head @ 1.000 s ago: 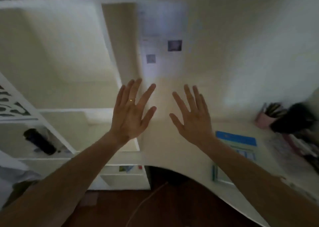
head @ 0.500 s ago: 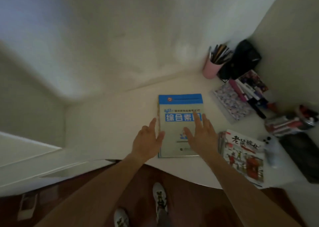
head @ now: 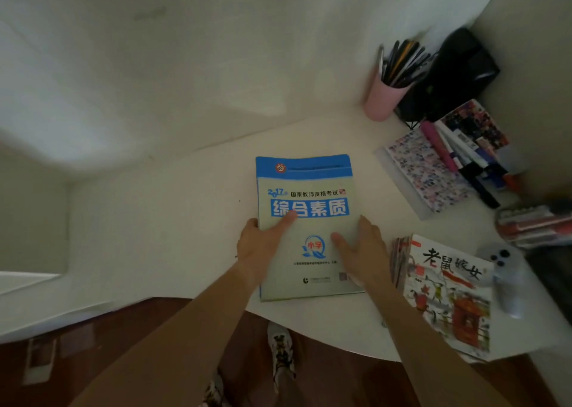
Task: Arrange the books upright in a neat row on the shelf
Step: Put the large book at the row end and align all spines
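Both hands clasp the blue-banded book (head: pixel 305 221) by its side edges: left hand (head: pixel 258 247) thumb over the cover, right hand (head: pixel 363 250) likewise. It lies flat on the desk (head: pixel 173 221); picture book (head: pixel 445 292) right, notebook (head: pixel 424 171) farther. No shelf is visible, so shelving seems unstarted.

A home study corner: a white table (head: pixel 173 236) against pale walls carries a pink pen cup (head: pixel 383 100), a picture book (head: pixel 448 295) (Chinese title) and stationery, over wooden floor (head: pixel 93 351).

Book (head: pixel 306 227) flat on desk (head: pixel 173 221), picture book (head: pixel 448 292) right, pen cup (head: pixel 383 97) behind.
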A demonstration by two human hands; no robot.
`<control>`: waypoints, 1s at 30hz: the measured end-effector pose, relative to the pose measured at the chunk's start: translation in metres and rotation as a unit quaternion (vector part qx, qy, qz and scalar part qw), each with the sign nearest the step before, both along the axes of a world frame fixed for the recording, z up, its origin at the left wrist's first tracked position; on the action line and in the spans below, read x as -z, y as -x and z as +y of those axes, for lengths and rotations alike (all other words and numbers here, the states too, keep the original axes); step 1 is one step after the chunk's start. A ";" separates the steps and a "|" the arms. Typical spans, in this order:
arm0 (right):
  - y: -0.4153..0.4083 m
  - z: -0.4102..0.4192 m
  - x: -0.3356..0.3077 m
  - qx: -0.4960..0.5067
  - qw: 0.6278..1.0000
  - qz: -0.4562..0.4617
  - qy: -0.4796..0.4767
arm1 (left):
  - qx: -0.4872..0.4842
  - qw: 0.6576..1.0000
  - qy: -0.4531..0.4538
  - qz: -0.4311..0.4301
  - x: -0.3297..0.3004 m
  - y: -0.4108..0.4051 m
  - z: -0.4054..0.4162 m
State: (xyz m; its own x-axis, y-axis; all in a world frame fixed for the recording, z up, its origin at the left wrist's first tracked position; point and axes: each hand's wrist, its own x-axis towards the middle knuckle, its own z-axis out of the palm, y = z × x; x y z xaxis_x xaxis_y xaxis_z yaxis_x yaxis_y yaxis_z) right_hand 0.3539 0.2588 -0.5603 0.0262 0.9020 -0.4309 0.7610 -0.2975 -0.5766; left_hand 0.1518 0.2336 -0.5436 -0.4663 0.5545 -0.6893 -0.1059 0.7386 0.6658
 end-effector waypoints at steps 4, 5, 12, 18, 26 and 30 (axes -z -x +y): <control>0.006 0.000 -0.007 0.037 0.996 0.077 0.017 | -0.024 0.992 -0.094 -0.085 -0.014 0.007 -0.021; 0.008 0.002 -0.013 0.068 0.989 0.124 0.037 | -0.019 0.989 -0.115 -0.093 -0.022 0.011 -0.029; 0.030 0.012 -0.043 0.112 0.873 0.445 0.166 | 0.072 0.968 -0.210 -0.114 -0.075 0.040 -0.071; 0.043 0.000 -0.077 0.034 0.890 0.450 -0.067 | 0.123 0.953 -0.274 0.033 -0.086 0.096 -0.057; 0.071 -0.022 -0.076 -0.091 0.920 0.361 -0.121 | 0.176 0.939 -0.285 0.075 -0.053 0.152 -0.065; 0.075 -0.016 -0.075 -0.105 0.925 0.352 -0.093 | 0.204 0.929 -0.303 0.064 -0.056 0.151 -0.058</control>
State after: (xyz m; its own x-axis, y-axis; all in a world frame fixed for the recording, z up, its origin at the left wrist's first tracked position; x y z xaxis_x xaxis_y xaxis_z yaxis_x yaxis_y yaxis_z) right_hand 0.2790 0.2425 -0.4854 -0.3861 0.9157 -0.1116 0.2063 -0.0322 -0.9779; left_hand 0.0007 0.1761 -0.4871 -0.1891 0.9710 -0.1466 0.2101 0.1859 0.9598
